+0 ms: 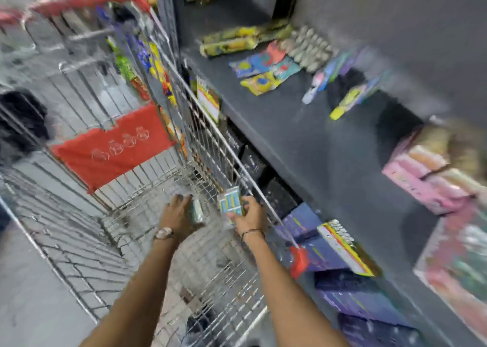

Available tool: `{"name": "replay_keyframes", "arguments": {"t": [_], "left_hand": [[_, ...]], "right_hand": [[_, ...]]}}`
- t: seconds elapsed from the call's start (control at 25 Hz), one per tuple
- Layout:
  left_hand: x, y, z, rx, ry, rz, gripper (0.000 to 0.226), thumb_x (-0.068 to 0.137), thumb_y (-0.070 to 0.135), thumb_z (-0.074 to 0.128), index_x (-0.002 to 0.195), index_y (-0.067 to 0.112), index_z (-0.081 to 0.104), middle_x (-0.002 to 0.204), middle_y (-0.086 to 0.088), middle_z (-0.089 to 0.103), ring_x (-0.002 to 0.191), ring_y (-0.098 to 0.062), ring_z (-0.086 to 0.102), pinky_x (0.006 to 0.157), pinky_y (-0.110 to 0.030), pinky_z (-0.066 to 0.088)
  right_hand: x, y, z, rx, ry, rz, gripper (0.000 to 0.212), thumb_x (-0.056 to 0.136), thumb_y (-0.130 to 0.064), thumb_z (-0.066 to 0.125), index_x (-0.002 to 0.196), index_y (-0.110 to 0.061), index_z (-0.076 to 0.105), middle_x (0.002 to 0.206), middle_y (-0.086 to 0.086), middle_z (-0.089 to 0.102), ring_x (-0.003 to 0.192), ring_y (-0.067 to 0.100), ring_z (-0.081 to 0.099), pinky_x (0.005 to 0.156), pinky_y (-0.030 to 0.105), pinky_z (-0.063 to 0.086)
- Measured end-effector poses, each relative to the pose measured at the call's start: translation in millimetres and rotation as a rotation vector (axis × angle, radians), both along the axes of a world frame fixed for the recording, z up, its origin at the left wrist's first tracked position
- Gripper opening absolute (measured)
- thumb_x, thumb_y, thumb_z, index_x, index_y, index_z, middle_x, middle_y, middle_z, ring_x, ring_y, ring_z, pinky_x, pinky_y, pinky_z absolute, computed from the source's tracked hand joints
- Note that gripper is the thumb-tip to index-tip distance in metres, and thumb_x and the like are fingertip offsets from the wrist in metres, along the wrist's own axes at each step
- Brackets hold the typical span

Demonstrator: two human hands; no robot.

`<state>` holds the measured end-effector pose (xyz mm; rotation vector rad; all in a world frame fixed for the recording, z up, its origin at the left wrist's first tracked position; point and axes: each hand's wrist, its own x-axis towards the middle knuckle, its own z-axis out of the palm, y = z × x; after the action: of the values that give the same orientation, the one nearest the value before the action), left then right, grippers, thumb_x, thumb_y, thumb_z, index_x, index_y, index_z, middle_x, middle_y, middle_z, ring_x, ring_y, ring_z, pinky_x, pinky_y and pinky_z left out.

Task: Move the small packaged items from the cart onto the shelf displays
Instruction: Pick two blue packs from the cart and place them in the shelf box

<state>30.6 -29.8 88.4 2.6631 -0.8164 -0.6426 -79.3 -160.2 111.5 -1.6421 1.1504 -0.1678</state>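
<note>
Both my hands are down inside the wire shopping cart point(87, 243). My right hand point(249, 214) grips a small blue and yellow packet point(231, 203), held upright near the cart's right wall. My left hand point(179, 216) is closed on a small greenish packet point(197, 211) just left of it. The dark grey shelf point(303, 135) runs along the right of the cart, with colourful small packets point(263, 67) lying on its far part. The picture is blurred by motion.
A red flap point(113, 146) hangs across the cart's child seat. Pink boxes point(427, 180) stand on the shelf at the right. Purple and blue boxes point(342, 265) fill the lower shelf. More packets hang beyond the cart's far end.
</note>
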Motion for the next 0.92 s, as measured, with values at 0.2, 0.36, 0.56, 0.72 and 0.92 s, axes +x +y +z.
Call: {"name": "replay_keyframes", "arguments": {"t": [0.2, 0.36, 0.56, 0.72, 0.92], "left_hand": [[25, -64, 158, -0.361, -0.249, -0.148, 0.084, 0.058, 0.025, 0.086, 0.129, 0.004, 0.047, 0.124, -0.027, 0.047, 0.111, -0.044, 0.05, 0.094, -0.05, 0.045], [5, -114, 242, -0.456, -0.326, -0.271, 0.088, 0.059, 0.037, 0.084, 0.132, 0.01, 0.044, 0.128, -0.024, 0.045, 0.11, -0.044, 0.051, 0.097, -0.052, 0.044], [-90, -187, 280, -0.505, -0.266, -0.567, 0.089, 0.061, 0.048, 0.079, 0.135, 0.018, 0.041, 0.128, -0.02, 0.05, 0.118, -0.041, 0.047, 0.103, -0.046, 0.042], [-186, -229, 279, -0.476, -0.141, -0.764, 0.085, 0.063, 0.049, 0.077, 0.135, 0.022, 0.041, 0.136, -0.015, 0.045, 0.122, -0.035, 0.046, 0.101, -0.041, 0.04], [-272, -258, 258, -0.274, -0.142, -1.07, 0.085, 0.073, 0.048, 0.069, 0.143, 0.026, 0.026, 0.151, -0.009, 0.028, 0.138, -0.029, 0.027, 0.114, -0.04, 0.028]], "right_hand": [[-16, -25, 116, -0.169, -0.191, 0.041, 0.043, 0.069, 0.008, 0.075, 0.109, 0.003, 0.06, 0.079, 0.001, 0.065, 0.066, 0.01, 0.054, 0.055, 0.011, 0.039], [-55, -63, 191, -0.271, -0.313, -0.174, 0.041, 0.07, 0.008, 0.076, 0.107, 0.003, 0.061, 0.099, 0.027, 0.07, 0.079, 0.019, 0.06, 0.069, 0.023, 0.051], [-148, -116, 233, -0.363, -0.319, -0.455, 0.041, 0.074, 0.007, 0.073, 0.112, 0.003, 0.057, 0.094, 0.018, 0.066, 0.076, 0.022, 0.06, 0.063, 0.019, 0.048], [-236, -145, 234, -0.349, -0.178, -0.681, 0.033, 0.077, 0.0, 0.072, 0.104, -0.008, 0.054, 0.095, 0.02, 0.066, 0.088, 0.031, 0.062, 0.073, 0.036, 0.05], [-318, -147, 217, -0.212, 0.154, -0.766, 0.069, 0.082, -0.002, 0.065, 0.143, -0.01, 0.033, 0.128, 0.015, 0.061, 0.111, 0.03, 0.061, 0.088, 0.031, 0.048]]}}
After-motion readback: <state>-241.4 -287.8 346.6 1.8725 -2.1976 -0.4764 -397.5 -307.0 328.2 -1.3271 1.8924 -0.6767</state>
